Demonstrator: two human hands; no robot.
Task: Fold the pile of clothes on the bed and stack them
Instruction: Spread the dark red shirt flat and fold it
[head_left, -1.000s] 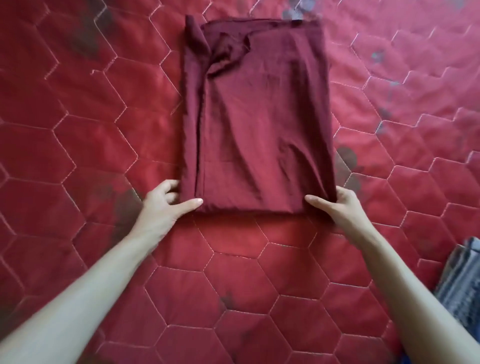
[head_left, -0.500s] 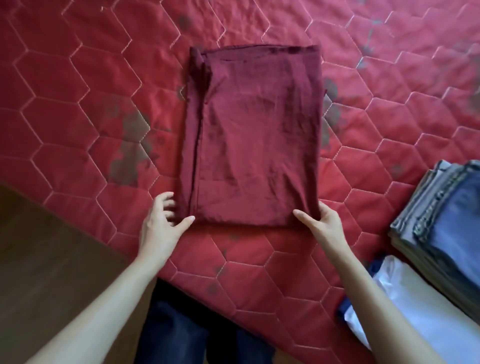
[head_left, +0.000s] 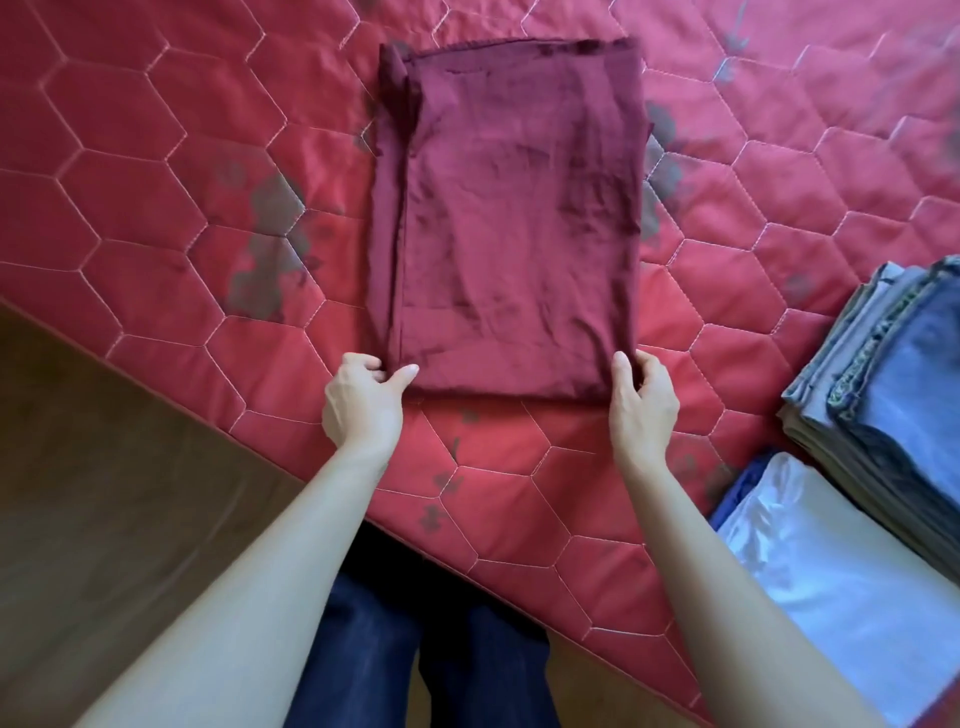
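Observation:
A dark maroon garment (head_left: 514, 223) lies folded into a long rectangle on the red quilted bed (head_left: 156, 171). My left hand (head_left: 363, 402) pinches its near left corner, thumb on top and fingers curled under the edge. My right hand (head_left: 641, 402) grips the near right corner the same way. A stack of folded grey and blue clothes (head_left: 893, 395) sits at the right edge of the bed.
A white and blue folded item (head_left: 841, 577) lies in front of the stack at the lower right. The bed's near edge runs diagonally, with brown floor (head_left: 104, 493) to the left and my dark trouser legs (head_left: 426, 649) below.
Both hands went from resting beside the garment's near corners to gripping them. The view pulled back, bringing the bed edge, floor and clothes stack into sight.

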